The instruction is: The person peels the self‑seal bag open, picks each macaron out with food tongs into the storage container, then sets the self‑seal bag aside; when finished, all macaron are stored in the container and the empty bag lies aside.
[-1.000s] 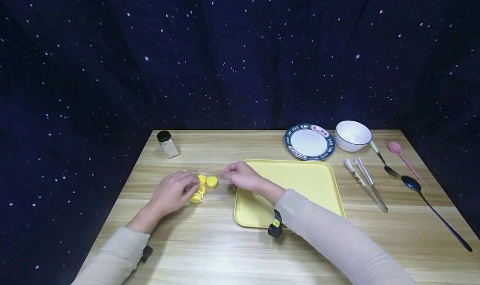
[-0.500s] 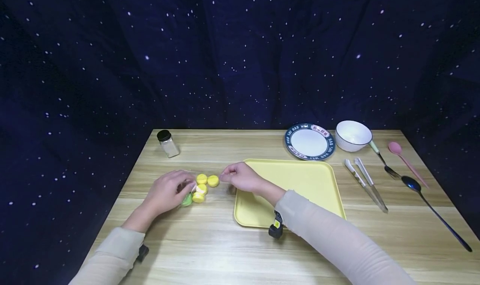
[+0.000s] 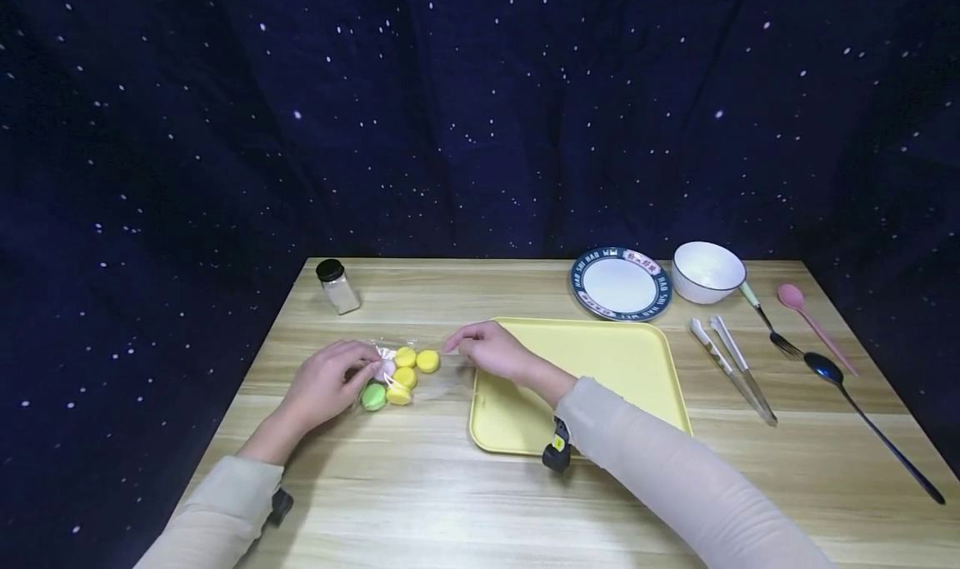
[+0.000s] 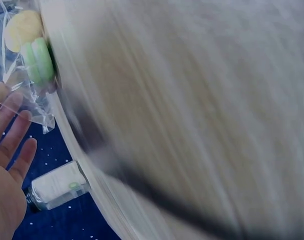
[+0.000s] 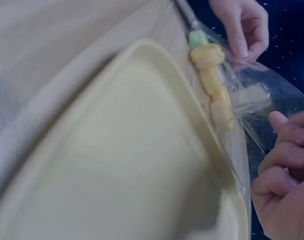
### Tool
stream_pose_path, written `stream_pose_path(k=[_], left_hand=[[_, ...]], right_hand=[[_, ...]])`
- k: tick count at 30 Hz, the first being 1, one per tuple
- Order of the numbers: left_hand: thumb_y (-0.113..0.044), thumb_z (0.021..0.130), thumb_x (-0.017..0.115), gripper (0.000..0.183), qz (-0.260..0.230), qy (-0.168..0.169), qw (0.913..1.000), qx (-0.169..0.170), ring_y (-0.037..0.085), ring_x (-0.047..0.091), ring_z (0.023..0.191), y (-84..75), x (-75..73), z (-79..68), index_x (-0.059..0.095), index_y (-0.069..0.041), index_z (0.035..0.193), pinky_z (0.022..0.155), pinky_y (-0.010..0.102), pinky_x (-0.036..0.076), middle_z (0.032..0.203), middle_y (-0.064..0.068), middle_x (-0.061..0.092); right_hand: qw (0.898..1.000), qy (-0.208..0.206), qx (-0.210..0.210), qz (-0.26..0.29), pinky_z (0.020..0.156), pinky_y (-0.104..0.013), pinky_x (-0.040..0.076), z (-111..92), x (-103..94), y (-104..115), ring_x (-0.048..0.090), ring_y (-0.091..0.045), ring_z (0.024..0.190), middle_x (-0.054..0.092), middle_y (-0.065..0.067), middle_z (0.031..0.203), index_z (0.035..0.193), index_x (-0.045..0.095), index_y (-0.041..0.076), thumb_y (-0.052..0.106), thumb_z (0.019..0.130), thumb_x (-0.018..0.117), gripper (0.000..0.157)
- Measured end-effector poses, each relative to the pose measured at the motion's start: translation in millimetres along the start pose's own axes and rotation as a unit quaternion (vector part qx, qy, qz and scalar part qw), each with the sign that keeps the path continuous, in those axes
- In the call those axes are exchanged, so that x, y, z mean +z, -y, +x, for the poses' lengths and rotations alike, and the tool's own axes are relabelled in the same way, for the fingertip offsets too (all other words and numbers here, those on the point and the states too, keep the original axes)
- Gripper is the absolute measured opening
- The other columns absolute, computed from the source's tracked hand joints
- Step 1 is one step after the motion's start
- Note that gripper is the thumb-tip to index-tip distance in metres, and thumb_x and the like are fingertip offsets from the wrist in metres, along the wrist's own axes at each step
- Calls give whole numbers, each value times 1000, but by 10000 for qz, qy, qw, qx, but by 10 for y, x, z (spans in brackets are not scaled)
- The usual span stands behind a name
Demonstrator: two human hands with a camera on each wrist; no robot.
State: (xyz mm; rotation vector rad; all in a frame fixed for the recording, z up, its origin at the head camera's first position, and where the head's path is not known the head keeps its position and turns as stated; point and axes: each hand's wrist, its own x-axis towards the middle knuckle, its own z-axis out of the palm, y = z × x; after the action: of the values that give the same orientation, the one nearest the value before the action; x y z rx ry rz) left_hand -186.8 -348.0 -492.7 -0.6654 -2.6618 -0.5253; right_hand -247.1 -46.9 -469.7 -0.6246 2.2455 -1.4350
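A clear plastic bag (image 3: 442, 377) of macarons lies on the table, left of the yellow tray. Several yellow macarons (image 3: 405, 377), a green macaron (image 3: 373, 396) and a pale macaron (image 3: 385, 370) show through its film. At the bag's left end my left hand (image 3: 330, 386) pinches the film between thumb and fingers. My right hand (image 3: 491, 351), over the tray's left edge, pinches the bag's other end with its fingers curled. In the right wrist view the film stretches between the left hand (image 5: 244, 25) and the right hand (image 5: 287, 175).
The yellow tray (image 3: 600, 369) lies under my right forearm. Behind it are a blue-rimmed plate (image 3: 618, 284) and a white bowl (image 3: 707, 271). Tongs (image 3: 731, 369), a fork (image 3: 772, 323), a pink spoon (image 3: 813, 323) and a dark spoon (image 3: 873, 423) lie right. A black-capped jar (image 3: 339, 287) stands back left.
My left hand has drawn back a little to the left, uncovering the green and pale macarons. The film now shows more spread out toward my right hand, which has barely moved.
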Motion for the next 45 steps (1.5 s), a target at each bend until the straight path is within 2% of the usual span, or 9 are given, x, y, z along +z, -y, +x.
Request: stream_pose_path(k=[4,8,12,17,25,31,35,40,45], left_hand=[[-28,89,69,7,-97,-66,9999,-67,11,60,98,-9,-16,-6,67,-27,95,86,38,49,102,-10,66],[-25,87,72,9,-138,-111,9998,-1,13,62,96,-30,-27,12,68,-25,95,85,39,50,101,-8,67],[-22,85,73,18,-103,89,9999,-28,13,61,95,-49,-43,48,70,-19,103,85,39,50,102,-6,68],[-19,87,71,18,18,511,9987,-4,14,58,95,-57,-58,91,71,-15,105,86,38,48,98,-6,65],[-19,90,67,4,-133,10,9999,-66,13,54,93,-66,-34,61,65,-20,94,82,37,46,97,-9,61],[-24,89,69,6,-55,90,9999,-58,13,57,93,-48,-43,58,64,-22,92,84,38,47,96,-11,63],[-24,87,71,7,-1,172,9998,108,10,58,91,-38,-65,70,66,-23,93,82,37,49,95,-12,64],[-20,85,73,10,35,102,9991,398,7,57,89,-46,-70,84,69,-21,94,79,33,50,94,-12,63],[-19,83,75,14,94,116,9988,472,11,58,92,-55,-74,81,71,-17,97,82,35,50,96,-8,66]], right_hand=[[9913,53,-430,-1245,43,-22,33,25,22,-37,40,-8,47,47,7,57,114,68,18,25,91,59,26],[9823,131,-620,-1760,37,-22,28,18,49,-44,36,-8,40,42,7,49,129,60,19,47,87,64,50],[9772,169,-594,-2033,37,-22,27,3,56,-48,36,-7,40,41,9,47,133,55,23,64,82,61,66],[9732,232,-608,-2204,37,-23,26,1,53,-49,35,-7,39,42,9,46,135,53,23,66,81,60,70],[9684,245,-622,-2402,39,-25,28,-24,62,-18,35,-8,40,43,8,48,138,50,22,60,83,63,68],[9657,277,-613,-2506,39,-27,32,-33,61,-51,36,-9,40,42,8,47,140,47,20,64,81,61,75],[9540,253,-618,-2923,44,-29,39,-33,65,-74,37,-9,41,42,8,47,142,44,20,71,77,60,85],[9376,236,-504,-3433,45,-32,40,-42,73,-109,37,-10,44,41,8,50,145,40,21,81,69,57,99],[9317,284,-437,-3595,49,-30,42,-51,53,-123,44,-12,51,47,6,57,146,39,22,86,67,52,102]])
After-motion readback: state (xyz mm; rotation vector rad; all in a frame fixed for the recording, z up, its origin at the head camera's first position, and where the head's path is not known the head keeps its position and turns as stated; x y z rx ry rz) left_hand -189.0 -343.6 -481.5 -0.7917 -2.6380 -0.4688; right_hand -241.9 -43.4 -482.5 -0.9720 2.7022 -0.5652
